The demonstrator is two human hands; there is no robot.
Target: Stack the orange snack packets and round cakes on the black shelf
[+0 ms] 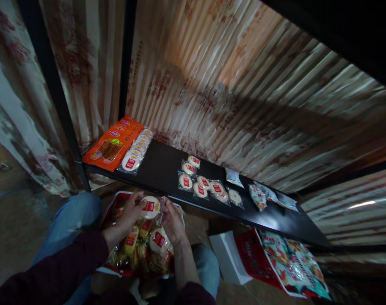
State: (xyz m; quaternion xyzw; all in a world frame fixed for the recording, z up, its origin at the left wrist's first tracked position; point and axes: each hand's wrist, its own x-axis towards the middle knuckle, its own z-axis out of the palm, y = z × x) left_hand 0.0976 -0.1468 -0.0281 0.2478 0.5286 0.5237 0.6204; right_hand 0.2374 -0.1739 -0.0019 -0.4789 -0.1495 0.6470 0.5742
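Observation:
Between my two hands is a round white snack in a clear wrapper with a red label (150, 207). My left hand (132, 212) grips the wrapper's left edge, and my right hand (173, 222) pinches its right edge. Below them sits a red and white basket (108, 214) holding several wrapped snacks. Another round white packet (159, 240) lies on top in it, beside small yellow-wrapped packets (131, 239). On the black shelf (163, 165) ahead, an overlapping row of round white packets (136, 150) runs beside orange snack bags (113, 144).
Several loose round packets (203, 183) lie mid-shelf. Farther right are small printed bags (258, 197) and a white-blue packet (233, 177). Beneath the shelf's right part stand a white box (229, 258) and a red basket (253, 256) with large bags. A patterned curtain (212, 84) hangs behind.

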